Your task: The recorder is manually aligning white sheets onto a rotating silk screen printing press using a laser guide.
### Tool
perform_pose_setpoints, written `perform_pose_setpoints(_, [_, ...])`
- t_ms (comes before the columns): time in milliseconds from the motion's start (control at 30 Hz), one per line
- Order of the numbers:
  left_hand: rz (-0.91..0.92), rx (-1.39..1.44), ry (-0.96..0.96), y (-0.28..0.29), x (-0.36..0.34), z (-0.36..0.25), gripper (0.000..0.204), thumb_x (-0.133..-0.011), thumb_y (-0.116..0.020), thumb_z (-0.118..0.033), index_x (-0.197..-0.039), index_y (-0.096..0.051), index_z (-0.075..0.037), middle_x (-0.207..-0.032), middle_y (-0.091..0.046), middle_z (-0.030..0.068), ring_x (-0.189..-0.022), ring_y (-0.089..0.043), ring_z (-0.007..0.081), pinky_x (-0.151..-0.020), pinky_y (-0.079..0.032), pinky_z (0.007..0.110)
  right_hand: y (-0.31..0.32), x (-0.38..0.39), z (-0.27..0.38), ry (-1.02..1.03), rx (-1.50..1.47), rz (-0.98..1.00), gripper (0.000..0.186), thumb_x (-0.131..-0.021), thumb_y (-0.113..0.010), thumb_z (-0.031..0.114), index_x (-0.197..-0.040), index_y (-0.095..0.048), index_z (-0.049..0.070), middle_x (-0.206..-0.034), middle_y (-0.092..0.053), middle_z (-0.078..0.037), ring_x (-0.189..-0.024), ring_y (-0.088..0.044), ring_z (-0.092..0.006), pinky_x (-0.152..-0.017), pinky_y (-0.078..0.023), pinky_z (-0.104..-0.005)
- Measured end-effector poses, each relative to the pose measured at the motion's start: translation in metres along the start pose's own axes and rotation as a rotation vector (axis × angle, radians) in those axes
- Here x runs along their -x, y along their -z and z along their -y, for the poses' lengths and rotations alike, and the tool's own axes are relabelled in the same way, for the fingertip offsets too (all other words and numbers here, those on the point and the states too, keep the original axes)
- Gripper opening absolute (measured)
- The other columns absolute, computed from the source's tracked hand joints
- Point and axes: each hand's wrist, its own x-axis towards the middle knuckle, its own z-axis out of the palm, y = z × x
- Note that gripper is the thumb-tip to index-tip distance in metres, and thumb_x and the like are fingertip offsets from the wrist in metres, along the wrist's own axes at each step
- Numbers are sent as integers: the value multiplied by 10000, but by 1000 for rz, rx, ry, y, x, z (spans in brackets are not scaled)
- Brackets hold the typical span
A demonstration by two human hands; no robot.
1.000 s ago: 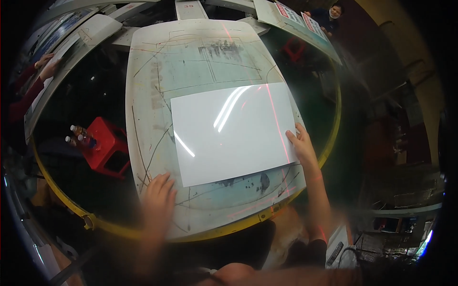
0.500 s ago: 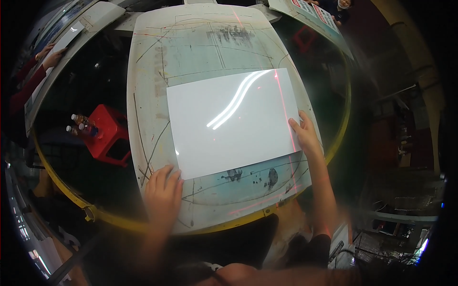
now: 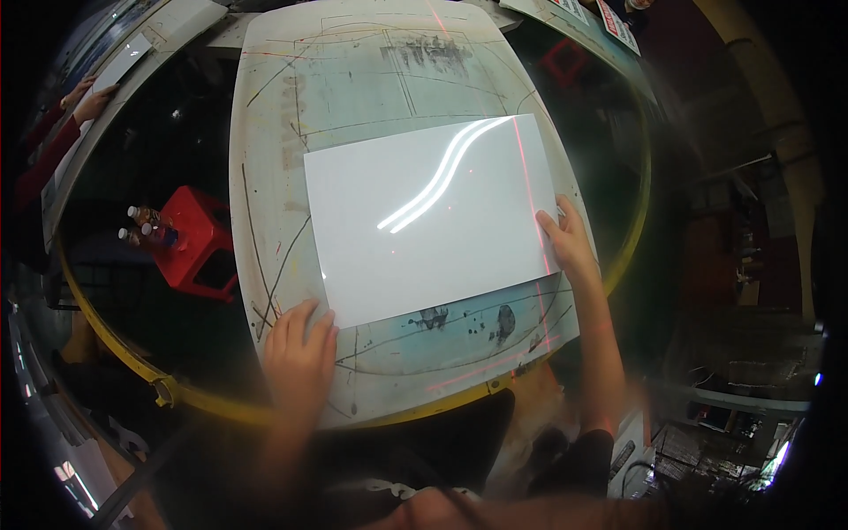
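Observation:
A glossy white sheet (image 3: pixel 424 256) lies a little askew on a large pale, stained board (image 3: pixel 265 115). My right hand (image 3: pixel 570 237) grips the sheet's right edge, its thumb on top and its fingers around the edge, partly hidden. At the lower left corner, my left hand (image 3: pixel 299 349) rests on the board with its fingers stretched out, the fingertips nearest the sheet touching or almost touching that corner. A red light line runs down the sheet near its right edge and on over the board. Two bright curved reflections cross the sheet.
A yellow curved rail (image 3: pixel 221 408) passes around and below the board. To the left stands a red stool (image 3: pixel 201 238) with several bottles (image 3: pixel 150 228). Another person's hands (image 3: pixel 88 102) hold a sheet on a board at far left. Printed signs (image 3: pixel 617 26) lie at upper right.
The view has shifted slightly, so board and sheet appear a little higher. Both hands keep nearly the same places at the sheet. The person at upper right shows less.

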Motion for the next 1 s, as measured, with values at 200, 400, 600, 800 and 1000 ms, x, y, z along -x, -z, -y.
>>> perform_pose_setpoints(200, [6, -34, -19, -2, -1, -1, 182, -779, -668, -91, -959, -662, -69, -1101, -598, 90, -1004, -564, 296, -858, -444, 393, -2, 2, 2, 25, 22, -7, 307, -937, -545, 106, -1206, -468, -20, -936, -663, -124, -794, -621, -113, -708, -485, -236])
perform_pose_setpoints(400, [1, -65, -29, -2, -1, -1, 171, -773, -668, -96, -942, -659, -74, -1093, -597, 90, -1002, -562, 297, -863, -439, 398, -1, 1, 4, 29, 26, 36, 343, -934, -561, 135, -1216, -458, -29, -948, -659, -123, -803, -615, -114, -708, -484, -235])
perform_pose_setpoints(600, [2, -87, -32, -2, -2, -1, 153, -776, -663, -105, -926, -655, -75, -1094, -596, 89, -998, -560, 301, -869, -439, 406, 1, -2, -7, 97, 85, -7, 384, -923, -580, 138, -1241, -446, -30, -959, -657, -127, -835, -614, -130, -734, -485, -258])
perform_pose_setpoints(800, [6, -79, -45, -1, -4, -2, 150, -783, -661, -109, -926, -653, -64, -1100, -595, 96, -996, -558, 303, -871, -437, 411, -3, 1, -7, 71, 148, -129, 460, -848, -671, 131, -1246, -483, -3, -1002, -633, -116, -859, -590, -128, -737, -474, -254])
perform_pose_setpoints(1000, [57, -82, -11, -4, -3, -2, 194, -795, -664, -117, -980, -643, -61, -1132, -575, 96, -1043, -540, 295, -935, -417, 428, -6, 1, -1, 155, 475, -247, 473, -771, -720, 108, -1203, -562, -2, -967, -524, -51, -772, -499, -135, -704, -453, -250])
